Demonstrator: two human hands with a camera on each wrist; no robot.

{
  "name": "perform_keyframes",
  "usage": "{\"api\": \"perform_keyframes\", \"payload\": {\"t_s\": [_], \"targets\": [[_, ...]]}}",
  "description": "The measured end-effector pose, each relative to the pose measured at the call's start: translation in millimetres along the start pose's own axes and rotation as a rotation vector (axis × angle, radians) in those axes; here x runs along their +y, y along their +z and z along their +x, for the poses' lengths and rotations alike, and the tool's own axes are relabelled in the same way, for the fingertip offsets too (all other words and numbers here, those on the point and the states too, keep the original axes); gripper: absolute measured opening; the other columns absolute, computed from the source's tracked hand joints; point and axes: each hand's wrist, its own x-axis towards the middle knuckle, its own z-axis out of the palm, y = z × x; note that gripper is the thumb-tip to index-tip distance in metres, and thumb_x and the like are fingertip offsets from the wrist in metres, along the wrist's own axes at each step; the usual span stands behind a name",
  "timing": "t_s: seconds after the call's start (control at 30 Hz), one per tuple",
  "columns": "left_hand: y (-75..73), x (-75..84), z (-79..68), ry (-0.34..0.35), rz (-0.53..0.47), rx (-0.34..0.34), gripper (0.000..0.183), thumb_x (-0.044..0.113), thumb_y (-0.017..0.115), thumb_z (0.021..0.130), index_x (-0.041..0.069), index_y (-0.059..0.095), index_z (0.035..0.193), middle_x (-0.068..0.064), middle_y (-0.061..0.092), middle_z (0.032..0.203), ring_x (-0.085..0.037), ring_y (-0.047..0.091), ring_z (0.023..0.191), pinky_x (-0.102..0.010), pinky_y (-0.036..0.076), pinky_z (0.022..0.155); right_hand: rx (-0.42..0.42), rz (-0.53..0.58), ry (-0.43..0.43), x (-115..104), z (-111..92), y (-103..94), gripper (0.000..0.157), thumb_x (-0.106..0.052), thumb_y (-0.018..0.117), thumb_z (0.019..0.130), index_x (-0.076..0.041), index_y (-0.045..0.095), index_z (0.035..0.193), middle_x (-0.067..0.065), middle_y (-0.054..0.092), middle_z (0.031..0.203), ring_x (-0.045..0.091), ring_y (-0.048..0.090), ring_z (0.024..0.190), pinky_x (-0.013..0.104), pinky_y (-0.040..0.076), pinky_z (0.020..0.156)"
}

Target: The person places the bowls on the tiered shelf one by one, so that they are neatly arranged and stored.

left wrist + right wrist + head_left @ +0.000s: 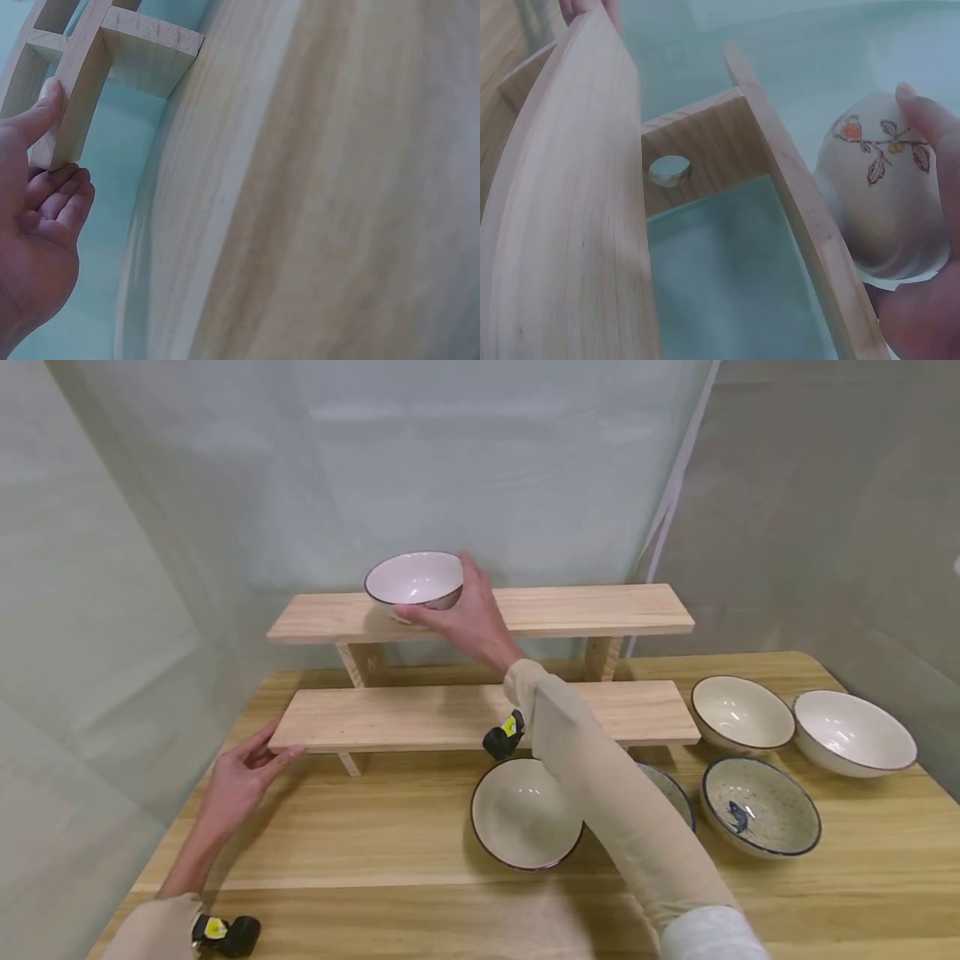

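right hand (477, 620) grips a leaf-painted bowl (415, 578) at the upper shelf (588, 610) while left hand (238, 775) pinches the lower shelf (397, 718)

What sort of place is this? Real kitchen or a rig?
Probably a staged recording booth, not a working kitchen: pale sheeting around a wood-grain table, a two-tier wooden shelf with bowls nearby, and black wrist-worn devices.

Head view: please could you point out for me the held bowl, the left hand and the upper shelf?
Held bowl (414, 580): head view, on its white inside.
Left hand (238, 778): head view, on its back.
Upper shelf (588, 610): head view, on its bare top.
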Motion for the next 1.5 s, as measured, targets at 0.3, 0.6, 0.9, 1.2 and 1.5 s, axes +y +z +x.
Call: {"api": "perform_keyframes", "payload": {"t_s": [0.3,0.6,0.9,1.2,1.5], "targets": [[2.1,2.4,-1.0,0.002,-0.003,0.007,0.072,0.025,0.068,0.103,-0.005,0.032,0.158,-0.037,0.047,0.145,0.014,0.053,0.105,-0.008,0.049,0.080,-0.010,-0.023,-0.036,2.3,-15.0,-24.2,0.121,-0.045,0.088,0.082,-0.013,0.009,0.168,0.011,0.018,0.167,0.028,0.036,0.144,0.043,0.042,0.111],[5.5,3.2,4.3,0.029,-0.006,0.011,0.069,0.019,0.069,0.103,-0.006,0.034,0.157,-0.037,0.049,0.143,0.017,0.053,0.103,-0.007,0.049,0.079,0.042,0.045,-0.107,15.2,-40.5,-71.1,0.106,-0.030,0.085,0.088,-0.017,0.016,0.167,0.008,0.019,0.166,0.027,0.037,0.145,0.038,0.042,0.112],[4.5,5.0,3.6,0.018,0.022,0.018,0.070,0.022,0.068,0.103,-0.007,0.034,0.157,-0.038,0.050,0.143,0.018,0.052,0.100,-0.006,0.048,0.078,0.042,0.050,-0.158,23.2,-77.0,-110.1,0.101,-0.019,0.084,0.089,-0.020,0.019,0.167,0.007,0.021,0.165,0.026,0.038,0.145,0.040,0.041,0.112],[2.9,4.1,2.5,0.012,0.005,0.012,0.072,0.021,0.068,0.103,-0.009,0.032,0.157,-0.040,0.048,0.143,0.017,0.052,0.101,-0.006,0.048,0.079,0.050,-0.030,-0.159,32.8,-113.4,-148.8,0.101,-0.010,0.082,0.090,-0.018,0.017,0.167,0.008,0.024,0.164,0.028,0.037,0.146,0.048,0.038,0.114],[1.6,5.0,1.9,0.015,-0.003,0.007,0.072,0.021,0.068,0.103,-0.010,0.031,0.156,-0.040,0.047,0.144,0.016,0.052,0.104,-0.006,0.048,0.081,0.068,-0.081,-0.150,48.5,-154.1,-181.5,0.102,0.003,0.080,0.087,-0.016,0.019,0.166,0.012,0.021,0.167,0.035,0.036,0.145,0.027,0.040,0.110]]}}
